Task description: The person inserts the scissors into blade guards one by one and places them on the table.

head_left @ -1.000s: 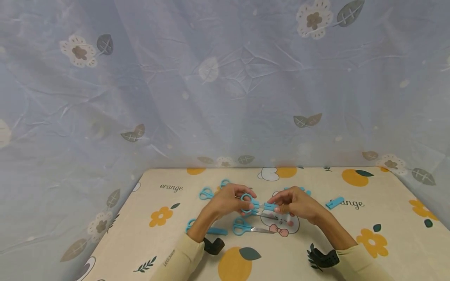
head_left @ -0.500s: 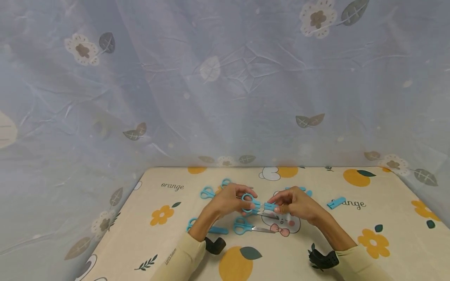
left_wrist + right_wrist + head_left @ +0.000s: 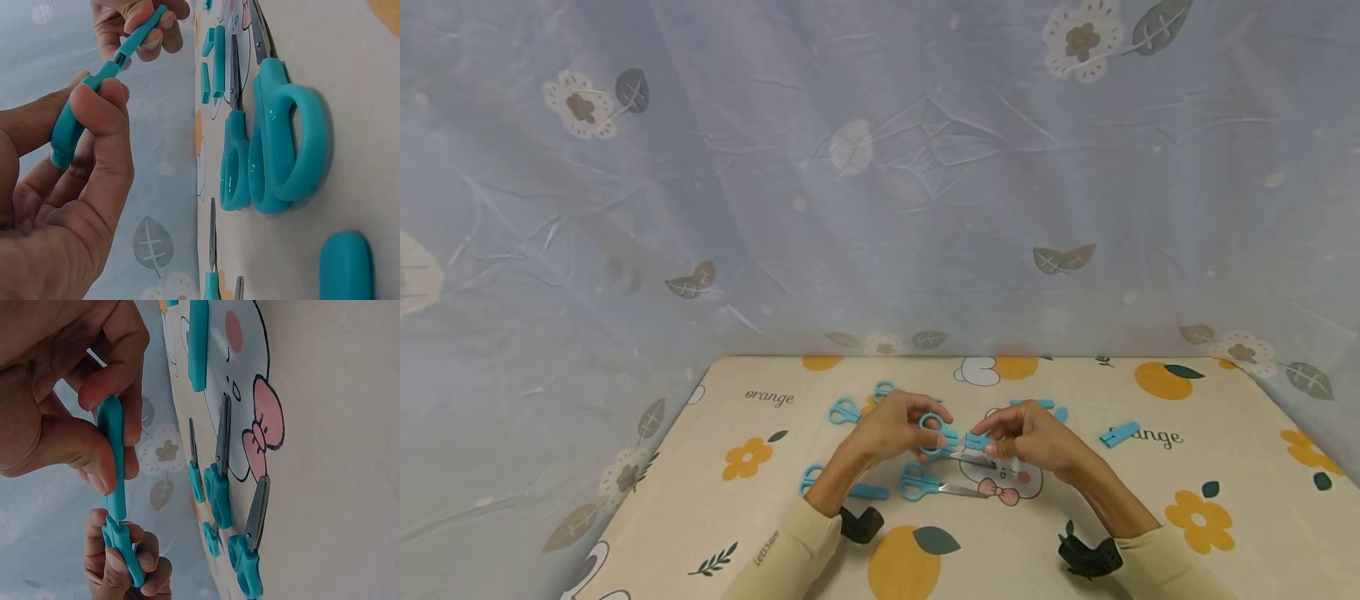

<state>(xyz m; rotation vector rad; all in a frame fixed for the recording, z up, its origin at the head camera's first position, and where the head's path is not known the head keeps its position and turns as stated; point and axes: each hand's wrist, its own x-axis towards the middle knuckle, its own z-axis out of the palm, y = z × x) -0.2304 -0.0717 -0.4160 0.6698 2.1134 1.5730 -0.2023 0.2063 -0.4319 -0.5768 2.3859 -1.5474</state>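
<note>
The left hand (image 3: 891,429) grips the handles of blue-handled scissors (image 3: 934,435) above the table, thumb and fingers round the loops. Between thumb and fingers, the right hand (image 3: 1037,437) pinches a blue blade cover (image 3: 112,456). In the left wrist view the cover (image 3: 139,39) lies in line with the scissors (image 3: 75,115), over most of the blades; a short bit of metal shows at the joint. Beneath the hands, on the cloth, lie uncovered scissors (image 3: 917,483) with their blades pointing right, and another pair behind them, partly hidden by the left hand.
More scissors (image 3: 844,410) lie at the back left. A pair with a blue cover (image 3: 867,492) lies beside the left forearm. Loose covers (image 3: 1032,403) are behind the right hand, and one cover (image 3: 1120,434) lies to its right. A patterned curtain (image 3: 880,208) hangs behind the table.
The view has shifted slightly, so everything appears a little further right. Both hands keep the same grips on the scissors and cover, with no clear movement between them.
</note>
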